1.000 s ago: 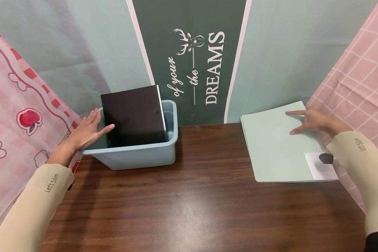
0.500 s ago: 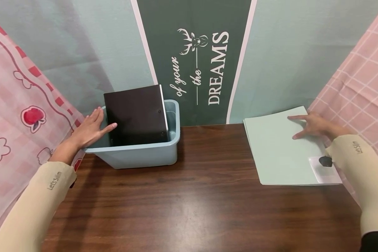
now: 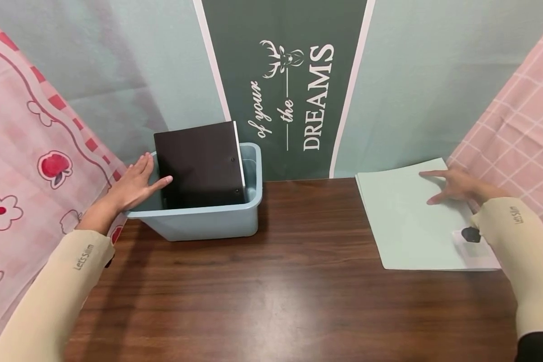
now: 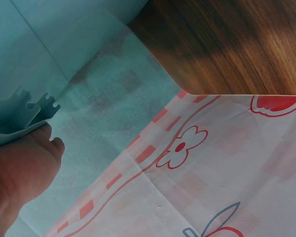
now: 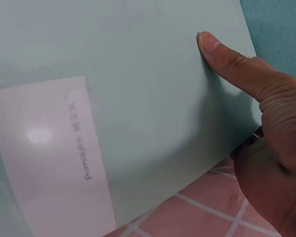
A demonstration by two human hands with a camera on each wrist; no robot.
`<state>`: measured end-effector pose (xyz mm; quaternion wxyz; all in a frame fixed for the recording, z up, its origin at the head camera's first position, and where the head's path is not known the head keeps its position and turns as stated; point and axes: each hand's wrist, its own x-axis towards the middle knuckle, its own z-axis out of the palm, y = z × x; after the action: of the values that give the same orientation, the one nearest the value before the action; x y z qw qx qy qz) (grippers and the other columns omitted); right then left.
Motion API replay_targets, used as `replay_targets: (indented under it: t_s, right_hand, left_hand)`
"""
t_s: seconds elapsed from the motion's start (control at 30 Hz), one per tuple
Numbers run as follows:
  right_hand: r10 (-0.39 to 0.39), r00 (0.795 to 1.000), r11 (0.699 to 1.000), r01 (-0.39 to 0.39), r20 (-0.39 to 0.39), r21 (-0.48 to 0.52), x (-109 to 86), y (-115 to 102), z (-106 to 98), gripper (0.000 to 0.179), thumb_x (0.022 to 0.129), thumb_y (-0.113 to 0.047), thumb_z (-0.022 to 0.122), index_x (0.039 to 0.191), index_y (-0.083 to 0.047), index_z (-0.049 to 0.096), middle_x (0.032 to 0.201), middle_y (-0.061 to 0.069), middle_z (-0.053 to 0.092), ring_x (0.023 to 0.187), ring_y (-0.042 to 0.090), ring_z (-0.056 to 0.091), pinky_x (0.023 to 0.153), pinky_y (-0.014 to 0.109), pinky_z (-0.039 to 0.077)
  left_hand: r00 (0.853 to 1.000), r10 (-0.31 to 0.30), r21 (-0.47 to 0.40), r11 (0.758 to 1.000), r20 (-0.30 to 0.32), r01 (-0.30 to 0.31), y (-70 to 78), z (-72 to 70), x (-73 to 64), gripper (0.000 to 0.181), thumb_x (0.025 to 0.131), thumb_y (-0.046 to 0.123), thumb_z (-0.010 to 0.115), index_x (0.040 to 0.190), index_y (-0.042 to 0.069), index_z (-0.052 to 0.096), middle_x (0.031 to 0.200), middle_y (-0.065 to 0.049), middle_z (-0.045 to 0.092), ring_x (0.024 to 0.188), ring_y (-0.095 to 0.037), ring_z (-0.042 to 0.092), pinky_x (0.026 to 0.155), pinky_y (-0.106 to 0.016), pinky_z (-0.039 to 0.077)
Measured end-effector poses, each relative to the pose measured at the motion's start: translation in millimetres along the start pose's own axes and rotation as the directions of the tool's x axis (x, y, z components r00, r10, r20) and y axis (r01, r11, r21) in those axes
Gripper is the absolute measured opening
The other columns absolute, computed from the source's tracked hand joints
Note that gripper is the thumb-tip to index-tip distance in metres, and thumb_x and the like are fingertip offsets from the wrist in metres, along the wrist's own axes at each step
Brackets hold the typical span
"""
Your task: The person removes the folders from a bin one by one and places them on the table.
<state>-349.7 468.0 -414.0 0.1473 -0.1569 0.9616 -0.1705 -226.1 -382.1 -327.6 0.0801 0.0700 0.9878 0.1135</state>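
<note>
My left hand [image 3: 134, 185] rests over the left rim of a blue bin [image 3: 208, 222], fingers straight, thumb stretched to the black folder [image 3: 196, 168] leaning inside. Well apart, my right hand [image 3: 459, 184] has its grip on a pale green folder [image 3: 402, 221] near the far right corner, thumb and one finger on top. Behind the brown table [image 3: 271, 301] hangs a lettered cloth [image 3: 235, 45].

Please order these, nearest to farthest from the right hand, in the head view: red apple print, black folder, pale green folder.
1. Pale green folder: right side, touching the right hand.
2. Black folder: left of centre, in the blue bin.
3. Red apple print: left, on the pink cloth.
</note>
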Motion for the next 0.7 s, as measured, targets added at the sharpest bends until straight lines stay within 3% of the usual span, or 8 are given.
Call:
replay_targets:
  t_s: [0.27,0.57,0.7]
  right_hand:
    - [-0.014,1.0,0.998,0.015,0.003,-0.06,1.5,5.1,4.7,0.101,0.074,-0.025,0.098,0.154,0.004,0.045,0.15,0.057,0.023,0.137,0.076,0.024,0.108,0.084,0.026]
    - [0.017,0.999,1.0,-0.017,0.031,-0.024,2.0,9.6,10.8,0.104,0.076,-0.03,0.096,0.156,0.005,0.041,0.151,0.056,0.02,0.138,0.075,0.023,0.107,0.085,0.025]
    - [0.037,0.998,0.999,-0.038,0.055,0.03,1.7,11.2,12.4,0.103,0.079,-0.029,0.095,0.157,0.006,0.037,0.155,0.055,0.011,0.141,0.076,0.015,0.109,0.085,0.02]
  left_hand:
    - [1.0,0.004,0.0,1.0,-0.006,-0.004,-1.6,0.8,1.8,0.101,0.109,0.066,0.035,0.165,-0.004,-0.01,0.174,-0.024,-0.018,0.162,-0.042,-0.014,0.129,-0.061,-0.005]
    - [1.0,0.003,-0.009,1.0,-0.006,-0.003,-1.6,0.5,1.2,0.101,0.108,0.066,0.036,0.165,-0.004,-0.011,0.173,-0.024,-0.018,0.162,-0.042,-0.014,0.129,-0.061,-0.006]
    - [1.0,-0.002,-0.015,1.0,-0.003,0.002,-1.4,-0.6,0.2,0.101,0.108,0.067,0.036,0.165,-0.002,-0.012,0.174,-0.024,-0.018,0.162,-0.042,-0.014,0.129,-0.061,-0.006]
